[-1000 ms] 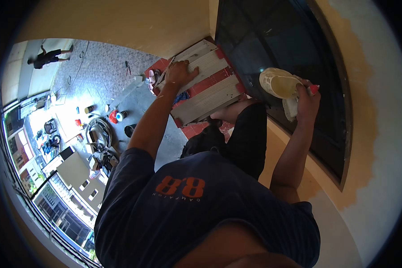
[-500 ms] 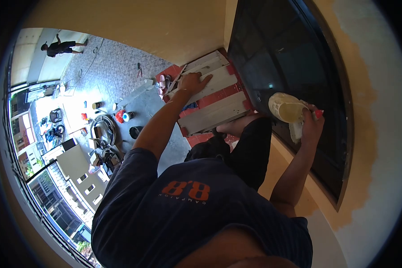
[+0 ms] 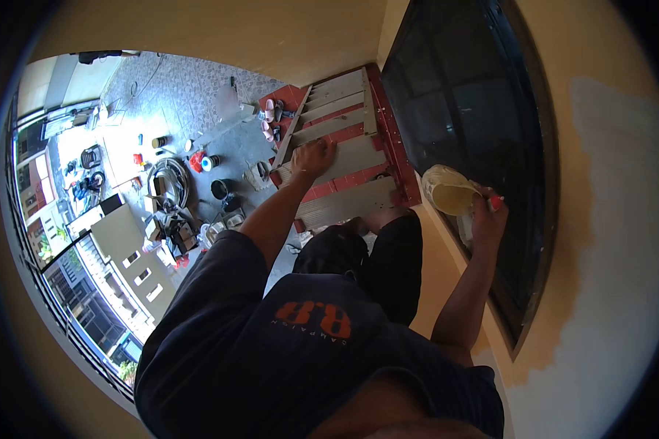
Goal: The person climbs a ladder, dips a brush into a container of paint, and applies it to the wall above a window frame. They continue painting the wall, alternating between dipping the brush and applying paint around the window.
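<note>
My left hand point(image 3: 313, 158) grips the upper part of a metal ladder point(image 3: 344, 164) with flat steps and red end caps, its fingers curled over the edge. On the other side, my right hand point(image 3: 488, 218) holds a paint-smeared, cream-coloured container point(image 3: 447, 192) tilted on its side in view, with pale yellow inside. A red handle end point(image 3: 496, 202) sticks out by the fingers of that hand; the rest of this tool is mostly hidden. My legs show beside the ladder steps, below my dark shirt.
A dark window point(image 3: 468, 110) stands close on the right, beside a wall point(image 3: 608, 219) part ochre, part pale. Below at left are a coiled hose point(image 3: 168, 186), a black bucket point(image 3: 220, 189), paint cans and pink sandals point(image 3: 271, 111). Part of a person point(image 3: 99, 55) shows at upper left.
My left hand has shifted down the view and curled its fingers on the ladder. The container and my right hand have moved left in view. The distant person has mostly left the view.
</note>
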Available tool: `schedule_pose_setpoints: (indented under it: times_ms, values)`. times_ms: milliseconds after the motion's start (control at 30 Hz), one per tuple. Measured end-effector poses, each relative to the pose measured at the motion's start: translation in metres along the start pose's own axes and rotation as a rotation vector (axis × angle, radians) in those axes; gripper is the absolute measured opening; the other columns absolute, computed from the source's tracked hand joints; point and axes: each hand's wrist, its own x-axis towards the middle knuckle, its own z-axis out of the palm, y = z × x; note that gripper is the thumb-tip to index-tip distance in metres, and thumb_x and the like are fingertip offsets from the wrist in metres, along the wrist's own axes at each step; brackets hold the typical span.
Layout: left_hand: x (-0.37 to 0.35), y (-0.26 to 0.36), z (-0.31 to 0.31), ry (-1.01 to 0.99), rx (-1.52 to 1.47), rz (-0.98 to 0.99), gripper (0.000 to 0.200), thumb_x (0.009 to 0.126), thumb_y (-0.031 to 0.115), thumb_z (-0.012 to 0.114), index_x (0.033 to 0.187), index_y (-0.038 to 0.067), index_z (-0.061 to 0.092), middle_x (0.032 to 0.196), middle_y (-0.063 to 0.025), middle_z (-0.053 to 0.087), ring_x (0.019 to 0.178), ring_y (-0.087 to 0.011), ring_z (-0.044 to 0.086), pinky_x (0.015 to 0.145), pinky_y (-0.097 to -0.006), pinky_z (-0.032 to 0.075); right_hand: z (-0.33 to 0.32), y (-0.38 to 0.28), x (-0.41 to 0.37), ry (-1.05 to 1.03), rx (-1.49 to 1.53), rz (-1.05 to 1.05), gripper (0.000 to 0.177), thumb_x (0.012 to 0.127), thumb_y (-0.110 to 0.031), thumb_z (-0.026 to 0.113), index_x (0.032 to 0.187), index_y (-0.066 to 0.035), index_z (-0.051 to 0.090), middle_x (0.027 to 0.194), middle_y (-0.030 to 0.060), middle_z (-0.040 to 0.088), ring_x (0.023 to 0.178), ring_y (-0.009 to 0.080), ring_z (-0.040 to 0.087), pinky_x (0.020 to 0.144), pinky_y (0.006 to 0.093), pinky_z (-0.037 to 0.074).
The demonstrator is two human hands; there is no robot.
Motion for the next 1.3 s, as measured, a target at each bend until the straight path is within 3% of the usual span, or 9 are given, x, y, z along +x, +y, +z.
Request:
schedule_pose_setpoints:
  times_ms: [367,567,667,1167,1233,1300]
  values:
    - [-0.001,0.007,0.000,-0.086,0.029,-0.073,0.044,0.082,0.045,0.041,0.075,0.007,0.063,0.076,-0.0165,0.062,0.073,-0.0328,0.061,0.068,-0.0455,0.048,-0.005,-0.044,0.016,-0.170,-0.106,-0.016,0.017,0.077,-0.008,0.053,0.088,0.003,0.060,0.081,0.0055,0.061,0.076,0.0093,0.055,0.071,0.0230,0.042]
    - [-0.008,0.008,0.000,-0.123,-0.003,-0.078,0.042,0.081,0.044,0.043,0.075,0.007,0.063,0.077,-0.0159,0.063,0.074,-0.0324,0.061,0.071,-0.0444,0.048,0.002,-0.065,0.026,-0.216,-0.020,0.026,0.015,0.078,-0.006,0.053,0.087,0.003,0.060,0.083,0.0068,0.061,0.078,0.0110,0.055,0.073,0.0238,0.043]
    - [-0.008,0.011,-0.001,-0.113,-0.019,-0.059,0.042,0.081,0.043,0.043,0.074,0.006,0.063,0.077,-0.0158,0.063,0.076,-0.0319,0.061,0.073,-0.0427,0.047,0.000,-0.065,0.038,-0.256,-0.070,-0.060,0.015,0.078,-0.004,0.052,0.088,0.003,0.060,0.084,0.0067,0.061,0.080,0.0112,0.055,0.074,0.0241,0.043]
    - [-0.008,-0.004,0.010,-0.131,0.037,0.033,0.042,0.082,0.042,0.040,0.072,0.008,0.062,0.074,-0.0127,0.062,0.073,-0.0285,0.061,0.070,-0.0419,0.048,0.001,-0.069,0.022,-0.191,-0.103,-0.087,0.017,0.078,-0.001,0.050,0.090,0.004,0.060,0.089,0.0084,0.062,0.084,0.0134,0.057,0.078,0.0260,0.043]
    - [0.003,0.001,-0.002,-0.301,0.011,-0.074,0.046,0.082,0.046,0.039,0.080,0.008,0.064,0.085,-0.0140,0.063,0.083,-0.0297,0.060,0.074,-0.0440,0.047,0.001,-0.068,0.020,-0.157,-0.062,-0.042,0.020,0.076,-0.009,0.055,0.091,0.001,0.062,0.086,0.0066,0.062,0.081,0.0125,0.056,0.074,0.0256,0.043]
    - [0.011,-0.002,0.002,-0.303,0.028,-0.082,0.047,0.082,0.047,0.038,0.081,0.008,0.064,0.086,-0.0146,0.063,0.085,-0.0301,0.060,0.075,-0.0442,0.047,0.002,-0.071,0.018,-0.149,-0.074,-0.013,0.020,0.076,-0.009,0.054,0.091,0.001,0.062,0.086,0.0067,0.062,0.081,0.0126,0.056,0.073,0.0260,0.043]
